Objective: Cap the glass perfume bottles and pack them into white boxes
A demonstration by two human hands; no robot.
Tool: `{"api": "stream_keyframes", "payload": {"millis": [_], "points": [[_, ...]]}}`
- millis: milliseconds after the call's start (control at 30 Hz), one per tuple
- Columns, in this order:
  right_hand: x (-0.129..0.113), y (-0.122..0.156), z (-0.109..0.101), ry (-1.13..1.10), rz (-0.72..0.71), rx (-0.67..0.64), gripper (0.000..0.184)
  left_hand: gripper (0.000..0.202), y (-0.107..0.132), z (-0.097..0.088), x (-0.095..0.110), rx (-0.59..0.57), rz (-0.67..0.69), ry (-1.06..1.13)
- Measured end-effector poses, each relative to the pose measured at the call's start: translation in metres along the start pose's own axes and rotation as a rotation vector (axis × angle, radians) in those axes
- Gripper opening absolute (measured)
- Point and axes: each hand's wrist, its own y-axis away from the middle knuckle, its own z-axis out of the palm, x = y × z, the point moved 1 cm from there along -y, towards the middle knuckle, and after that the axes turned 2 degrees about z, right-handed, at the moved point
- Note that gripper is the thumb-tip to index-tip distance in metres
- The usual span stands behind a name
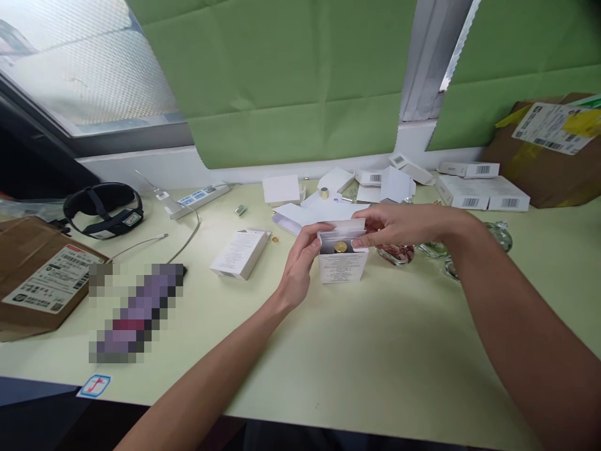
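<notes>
A small white carton (341,268) with printed text stands upright on the pale table, its top flaps raised. Inside it a gold cap (340,248) shows; whatever lies below the cap is hidden by the carton walls. My left hand (303,257) grips the carton's left side, thumb near the upper edge. At the right, my right hand (382,227) pinches the carton's top right edge and flap between thumb and fingers. Just beyond my right hand lie glass bottles, among them a reddish one (395,254), partly covered by my arm.
A closed white carton (241,253) lies to the left, near a small gold ring (275,240). Opened cartons (291,216) and a gold cap (324,193) lie behind. Stacked white boxes (483,191), brown parcels (47,275), a headset (103,210) and a power strip (200,199) surround the workspace.
</notes>
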Motion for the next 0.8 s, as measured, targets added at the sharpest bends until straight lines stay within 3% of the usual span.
{"api": "stream_keyframes", "payload": {"millis": [333, 467, 600, 800], "points": [[0.004, -0.004, -0.001, 0.013, 0.068, 0.011, 0.055, 0.032, -0.001, 0.001, -0.001, -0.061, -0.007, -0.024], [-0.001, 0.0, 0.0, 0.033, 0.074, 0.046, 0.046, 0.026, 0.0, 0.0, -0.004, -0.018, -0.02, -0.049], [-0.009, 0.009, -0.001, 0.014, -0.015, 0.039, 0.044, 0.014, 0.002, 0.0, -0.005, 0.031, -0.021, -0.08], [-0.01, 0.008, 0.0, 0.042, -0.01, 0.034, 0.044, 0.021, 0.003, 0.001, 0.001, 0.02, 0.154, -0.216]]}}
